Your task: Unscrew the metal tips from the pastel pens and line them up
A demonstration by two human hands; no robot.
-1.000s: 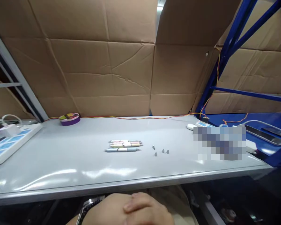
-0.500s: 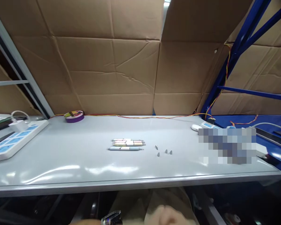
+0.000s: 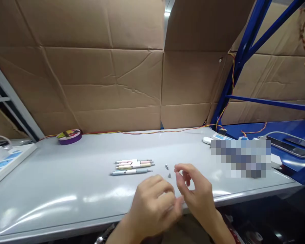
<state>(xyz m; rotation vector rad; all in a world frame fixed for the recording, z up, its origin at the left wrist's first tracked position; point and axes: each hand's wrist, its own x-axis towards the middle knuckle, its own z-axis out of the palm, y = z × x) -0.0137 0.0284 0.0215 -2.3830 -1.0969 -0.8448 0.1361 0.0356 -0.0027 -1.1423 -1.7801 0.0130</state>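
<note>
Near the bench's front edge, mid-bench: two small metal pen tips [image 3: 167, 171] lie just beyond the right hand [image 3: 197, 193], its grip loosely spread, holding nothing. Left hand [image 3: 152, 206] beside it, fingers curled, grip contents can't tell. Four pens [image 3: 133, 165] lie side by side left of the tips. Purple tape roll [image 3: 69, 136] at back left; power strip [image 3: 2, 161] at left edge.

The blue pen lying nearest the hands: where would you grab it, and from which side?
The blue pen lies flat on the grey table, lengthwise left to right, a little apart from the other pens. I'd probably pinch its barrel near the middle, coming from above and the near side, where nothing crowds it. The left hand is closest.
</note>
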